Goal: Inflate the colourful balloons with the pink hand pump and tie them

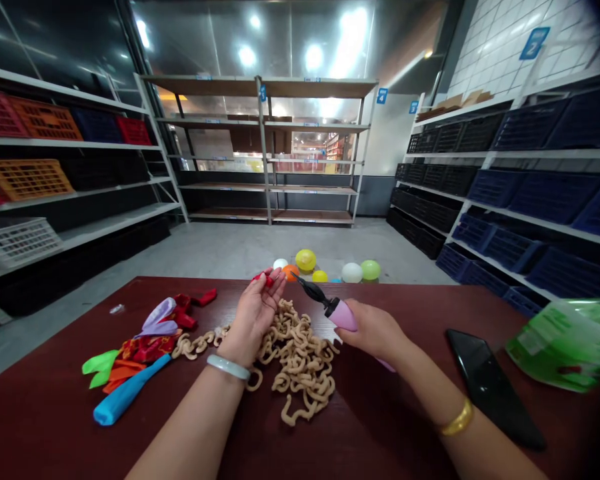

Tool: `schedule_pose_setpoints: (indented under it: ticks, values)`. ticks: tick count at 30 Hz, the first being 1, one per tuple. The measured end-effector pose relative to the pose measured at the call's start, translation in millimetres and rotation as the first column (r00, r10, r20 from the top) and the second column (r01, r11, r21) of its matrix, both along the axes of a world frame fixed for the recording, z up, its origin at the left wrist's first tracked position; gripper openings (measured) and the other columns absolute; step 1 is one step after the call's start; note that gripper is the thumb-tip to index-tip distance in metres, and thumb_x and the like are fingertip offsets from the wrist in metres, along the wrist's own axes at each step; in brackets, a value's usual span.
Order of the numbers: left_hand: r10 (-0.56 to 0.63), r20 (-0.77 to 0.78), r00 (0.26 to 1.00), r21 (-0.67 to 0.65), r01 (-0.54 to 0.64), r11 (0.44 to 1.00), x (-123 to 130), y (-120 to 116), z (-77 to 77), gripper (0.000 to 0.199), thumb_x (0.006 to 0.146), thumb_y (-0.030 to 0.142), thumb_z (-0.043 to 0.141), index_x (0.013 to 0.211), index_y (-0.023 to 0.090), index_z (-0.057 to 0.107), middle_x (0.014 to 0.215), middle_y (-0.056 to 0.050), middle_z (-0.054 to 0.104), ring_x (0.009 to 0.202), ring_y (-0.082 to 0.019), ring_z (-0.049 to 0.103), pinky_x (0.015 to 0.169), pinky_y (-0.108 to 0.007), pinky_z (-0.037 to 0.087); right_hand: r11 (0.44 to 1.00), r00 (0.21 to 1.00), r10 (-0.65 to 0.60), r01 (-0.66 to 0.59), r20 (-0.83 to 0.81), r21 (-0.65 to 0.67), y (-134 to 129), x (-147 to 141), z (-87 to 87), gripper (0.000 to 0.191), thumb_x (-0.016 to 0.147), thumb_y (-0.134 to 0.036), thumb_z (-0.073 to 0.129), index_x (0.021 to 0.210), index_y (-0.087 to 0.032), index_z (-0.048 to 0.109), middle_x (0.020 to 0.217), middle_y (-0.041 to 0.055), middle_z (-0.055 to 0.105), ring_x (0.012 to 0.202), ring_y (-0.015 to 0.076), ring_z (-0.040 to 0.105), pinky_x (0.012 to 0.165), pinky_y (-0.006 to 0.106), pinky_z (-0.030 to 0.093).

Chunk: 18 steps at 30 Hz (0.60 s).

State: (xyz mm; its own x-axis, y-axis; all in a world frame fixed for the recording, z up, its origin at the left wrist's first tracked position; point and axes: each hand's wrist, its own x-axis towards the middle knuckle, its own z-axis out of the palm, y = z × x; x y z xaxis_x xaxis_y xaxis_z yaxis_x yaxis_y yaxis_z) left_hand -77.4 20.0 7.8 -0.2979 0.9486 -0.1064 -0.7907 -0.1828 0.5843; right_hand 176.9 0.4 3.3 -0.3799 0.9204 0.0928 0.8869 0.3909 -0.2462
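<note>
My left hand (259, 303) is palm up over the table, fingers curled on a small limp red balloon (269, 280). In my right hand (373, 330) is a hand balloon pump (345, 316) with a pinkish-purple body and a black tapered nozzle. The nozzle tip points left, close to my left fingertips; a small gap appears to separate it from the balloon. Below and between both hands lies a heap of tan, curled, rope-like pieces (305, 367). Left of my left wrist are limp coloured pieces (150, 340) in lavender, red, green and orange, beside a blue roll (130, 393).
A dark tablet-like device (490, 383) and a green-and-white plastic package (570, 343) lie on the right of the dark red table (395, 427). Several inflated balloons (306, 260) rest on the floor past its far edge. Shelves with crates (545, 193) stand around.
</note>
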Motion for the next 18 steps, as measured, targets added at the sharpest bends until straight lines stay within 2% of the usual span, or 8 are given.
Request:
schedule_pose_setpoints:
  ticks: [5,11,18]
  values:
    - [-0.028,0.01,1.0,0.012,0.028,1.0,6.0,0.8,-0.9,0.02,0.098,0.01,0.049,0.093,0.01,0.068,0.096,-0.015,0.077,0.092,-0.022,0.075,0.09,-0.038,0.06,0.992,0.991,0.11,-0.114,-0.077,-0.045,-9.9,-5.2,4.1,0.039,0.082,-0.054,0.064,0.108,-0.024,0.065,0.105,0.0069,0.074,0.095,0.0287,0.069,0.069,0.031,0.04]
    - [-0.05,-0.044,0.998,0.054,0.052,0.997,17.6,-5.5,2.5,0.016,0.097,0.012,0.053,0.096,0.01,0.068,0.101,-0.017,0.076,0.093,-0.022,0.075,0.092,-0.038,0.059,0.992,0.992,0.098,-0.103,-0.083,-0.066,-10.7,-7.5,-0.3,0.043,0.081,-0.056,0.065,0.11,-0.024,0.065,0.103,0.0079,0.075,0.093,0.0297,0.069,0.069,0.032,0.04]
    - [-0.054,-0.175,0.983,0.067,0.067,0.996,21.8,-6.6,-4.2,0.011,0.094,0.017,0.061,0.102,0.012,0.067,0.102,-0.015,0.076,0.093,-0.023,0.075,0.088,-0.038,0.059,0.991,0.988,0.099,-0.108,-0.115,-0.078,-10.4,-10.0,-1.9,0.045,0.08,-0.059,0.065,0.11,-0.025,0.065,0.105,0.0078,0.075,0.094,0.031,0.069,0.067,0.032,0.04]
